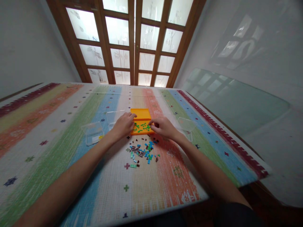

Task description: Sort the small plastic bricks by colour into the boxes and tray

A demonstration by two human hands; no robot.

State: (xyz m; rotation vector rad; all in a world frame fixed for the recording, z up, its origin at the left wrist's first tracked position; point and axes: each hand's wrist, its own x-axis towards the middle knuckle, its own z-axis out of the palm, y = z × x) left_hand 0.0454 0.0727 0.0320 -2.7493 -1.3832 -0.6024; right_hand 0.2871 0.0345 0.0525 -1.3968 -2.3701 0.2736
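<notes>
Orange box (140,114) lies open on the cloth-covered bench (113,183), green pieces (139,130) scattered inside. The left hand (124,124) is at its left edge, grip unclear; the right hand's (164,127) fingers are narrow at the right side, whether holding a piece cannot be told. Loose bricks (142,154) lie nearer the person.

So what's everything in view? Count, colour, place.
Open case: one, orange, centre
Small pieces: many, green, in the case
Loose pieces: many, brown, blue and green, before the case
Clear boxes: at least three, transparent, flanking the case
Tablecloth: one, multicoloured stripes, underneath
Glazed doors: at least two, brown-framed, far end
Walls: two, pale, left and right
Glossy panel: one, greenish, right
Clothing: some, dark, bottom right
Left hand: one, bare, case's left side
Right hand: one, bare, case's right side
</notes>
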